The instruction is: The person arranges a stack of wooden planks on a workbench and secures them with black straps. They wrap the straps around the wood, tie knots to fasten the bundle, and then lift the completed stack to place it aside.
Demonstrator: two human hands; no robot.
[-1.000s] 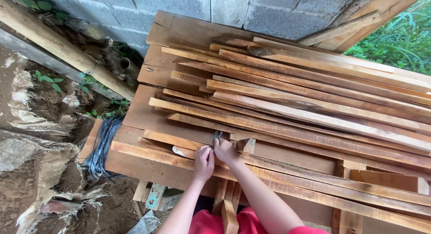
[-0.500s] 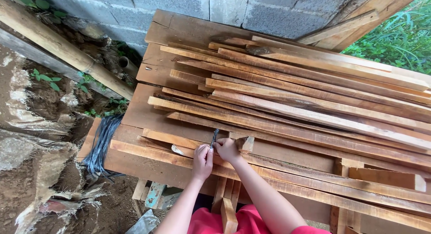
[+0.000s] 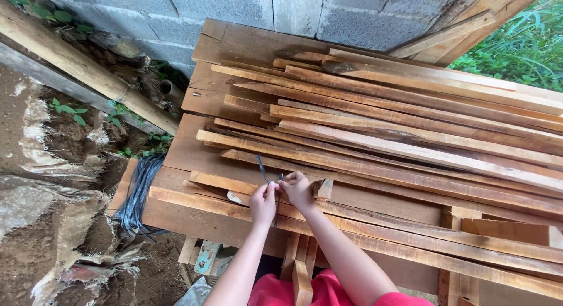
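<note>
Both hands, left (image 3: pixel 262 204) and right (image 3: pixel 297 190), pinched together on a thin dark strip (image 3: pixel 260 167) at lower centre over stacked wooden slats (image 3: pixel 410 147) — best kept taut, fingertips close.

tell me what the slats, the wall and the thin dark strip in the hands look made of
Slats: raw sawn wood, unfinished, going by the reddish grain and rough edges. Wall: grey concrete block, bare, with mortar joints showing. Strip: dark, thin and flat, pinched by the left hand and right hand; perhaps plastic strapping like the dark bundle hanging at the left, but too small to be sure.
</note>
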